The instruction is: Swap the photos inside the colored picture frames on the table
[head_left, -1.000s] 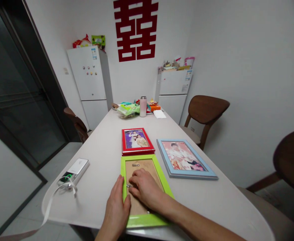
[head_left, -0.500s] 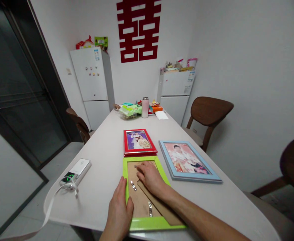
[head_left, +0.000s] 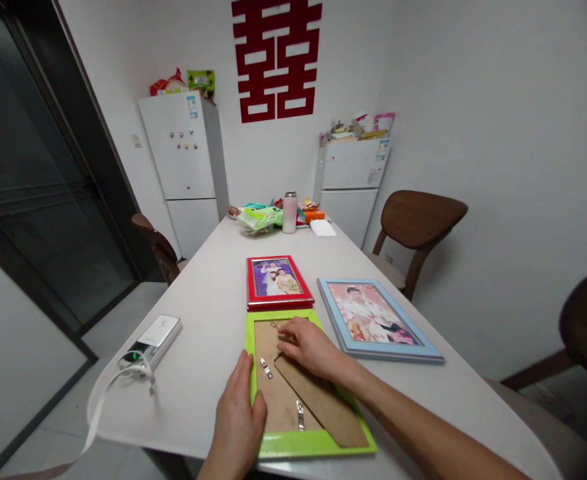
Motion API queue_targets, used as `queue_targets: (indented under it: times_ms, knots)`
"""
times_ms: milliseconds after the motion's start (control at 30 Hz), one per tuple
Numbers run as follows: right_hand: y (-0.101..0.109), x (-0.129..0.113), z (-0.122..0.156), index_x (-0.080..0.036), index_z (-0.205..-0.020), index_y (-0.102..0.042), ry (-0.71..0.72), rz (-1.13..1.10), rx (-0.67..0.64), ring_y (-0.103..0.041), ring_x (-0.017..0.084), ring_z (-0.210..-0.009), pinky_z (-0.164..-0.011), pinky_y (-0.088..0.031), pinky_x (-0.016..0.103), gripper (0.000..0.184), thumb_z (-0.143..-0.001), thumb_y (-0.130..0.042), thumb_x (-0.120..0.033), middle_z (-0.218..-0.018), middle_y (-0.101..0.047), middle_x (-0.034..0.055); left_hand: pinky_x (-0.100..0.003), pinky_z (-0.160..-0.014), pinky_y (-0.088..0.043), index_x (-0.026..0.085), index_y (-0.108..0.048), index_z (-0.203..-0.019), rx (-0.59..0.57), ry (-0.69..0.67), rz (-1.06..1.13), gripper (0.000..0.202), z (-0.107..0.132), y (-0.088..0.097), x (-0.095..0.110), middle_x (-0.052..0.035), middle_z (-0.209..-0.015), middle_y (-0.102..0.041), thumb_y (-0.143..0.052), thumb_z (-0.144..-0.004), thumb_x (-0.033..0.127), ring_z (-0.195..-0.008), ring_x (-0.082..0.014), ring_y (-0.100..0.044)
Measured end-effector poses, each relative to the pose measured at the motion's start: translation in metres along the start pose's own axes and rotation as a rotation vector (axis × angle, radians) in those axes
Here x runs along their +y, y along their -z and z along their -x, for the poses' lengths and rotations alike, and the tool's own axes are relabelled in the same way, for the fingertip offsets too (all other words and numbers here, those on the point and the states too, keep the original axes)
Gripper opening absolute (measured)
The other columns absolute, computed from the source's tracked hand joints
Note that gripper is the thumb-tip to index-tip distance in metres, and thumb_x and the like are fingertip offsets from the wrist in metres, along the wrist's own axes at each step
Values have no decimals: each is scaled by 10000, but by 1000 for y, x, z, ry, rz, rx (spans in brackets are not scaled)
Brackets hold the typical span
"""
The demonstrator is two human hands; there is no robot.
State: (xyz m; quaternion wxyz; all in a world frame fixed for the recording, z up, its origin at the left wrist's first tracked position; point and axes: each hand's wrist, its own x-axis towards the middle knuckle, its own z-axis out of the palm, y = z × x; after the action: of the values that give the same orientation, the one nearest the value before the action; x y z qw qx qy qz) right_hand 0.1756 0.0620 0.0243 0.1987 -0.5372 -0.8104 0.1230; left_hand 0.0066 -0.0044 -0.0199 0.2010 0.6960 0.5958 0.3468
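Note:
A green picture frame (head_left: 318,445) lies face down at the near side of the table, its brown backing board (head_left: 276,413) showing. My left hand (head_left: 236,417) steadies the frame's left edge, fingers along the side and thumb on the border. Over the upper right of the backing, my right hand (head_left: 309,348) has bent fingers, the fingertips beside a small metal clip (head_left: 273,325) at the top. More metal clips sit at the left (head_left: 266,369) and bottom (head_left: 300,415). The brown stand flap (head_left: 323,400) lies slanted on the backing, its upper part under my right hand.
Beyond the green frame lies a red picture frame (head_left: 278,307); a light blue one (head_left: 388,355) is at the right. A power bank (head_left: 159,337) with a white strap lies left. A pink bottle (head_left: 289,215) and packets (head_left: 261,219) stand at the back. Chairs (head_left: 421,220) flank the table.
My right hand has shifted slightly right and toward me, away from the top clip, uncovering more of the stand flap. My left hand stays on the frame's left edge.

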Motion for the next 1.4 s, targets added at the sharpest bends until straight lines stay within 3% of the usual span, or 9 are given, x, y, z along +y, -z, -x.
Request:
queue_targets:
  times_ms: [133, 267, 433, 633, 833, 933, 1100, 1267, 1400]
  knots:
    - [21, 0, 37, -235, -892, -633, 177, -149, -181, -446, 184, -962, -841, -337, 304, 264, -631, -594, -245, -1035, -521, 46, -354, -977, -302, 104, -384, -1197, 3, -8, 18, 517, -3, -1, 1, -112, -1252, -434, -410, -681, 120, -1146, -181, -397]
    - [22, 0, 56, -303, -886, -642, 231, -202, -251, -352, 207, -1086, -931, -256, 362, 312, -582, -642, -232, -1165, -451, 12, -350, -977, -300, 86, -381, -1196, -4, -10, 6, 513, -7, -3, 2, -121, -1251, -432, -400, -684, 116, -1146, -182, -396]
    - [7, 2, 61, -301, -777, -671, 216, -214, -192, -310, 215, -1128, -945, -231, 384, 191, -601, -638, -234, -1173, -457, 2, -343, -980, -298, 98, -400, -1183, 7, 2, 31, 514, -8, -5, 1, -109, -1249, -439, -415, -670, 117, -1144, -186, -401]
    - [0, -5, 60, -249, -681, -658, 186, -214, -71, -379, 190, -1052, -895, -284, 350, 64, -631, -621, -236, -1066, -512, 12, -357, -977, -301, 128, -405, -1180, 13, -3, 55, 512, -8, -4, -1, -99, -1246, -444, -426, -669, 117, -1146, -186, -398]
    - [2, -7, 66, -201, -804, -606, 23, -127, 72, -447, 193, -921, -805, -346, 319, 184, -630, -591, -259, -981, -515, 62, -355, -982, -291, 89, -397, -1183, 25, -29, 46, 512, -8, -7, 0, -126, -1252, -430, -413, -672, 109, -1148, -185, -392]
    - [1, -4, 70, -202, -878, -590, -76, 0, 43, -466, 201, -831, -734, -370, 314, 284, -609, -587, -296, -878, -529, 61, -355, -979, -296, 84, -408, -1176, 36, -21, 53, 509, -9, -10, 3, -129, -1244, -439, -419, -667, 104, -1148, -191, -393]
    - [-1, 2, 69, -184, -1017, -554, -132, 47, 47, -458, 223, -892, -779, -356, 322, 423, -604, -553, -277, -945, -533, 85, -348, -985, -282, 93, -409, -1178, 41, -37, 73, 501, -10, -13, 4, -126, -1253, -429, -416, -677, 113, -1154, -189, -384]
    - [6, 3, 66, -149, -1021, -547, -132, -69, 49, -480, 192, -878, -789, -358, 284, 440, -586, -522, -208, -927, -548, 80, -370, -982, -271, 97, -416, -1172, 14, 14, 123, 470, -12, -12, 3, -134, -1253, -423, -441, -721, 226, -1152, -207, -383]
    - [21, -6, 64, -174, -948, -583, -142, -63, 68, -484, 190, -841, -761, -369, 291, 353, -606, -513, -229, -862, -536, 64, -394, -974, -253, 122, -552, -990, 51, 102, 301, 374, -16, -5, 15, -144, -1246, -421, -516, -688, 340, -1151, -254, -368]
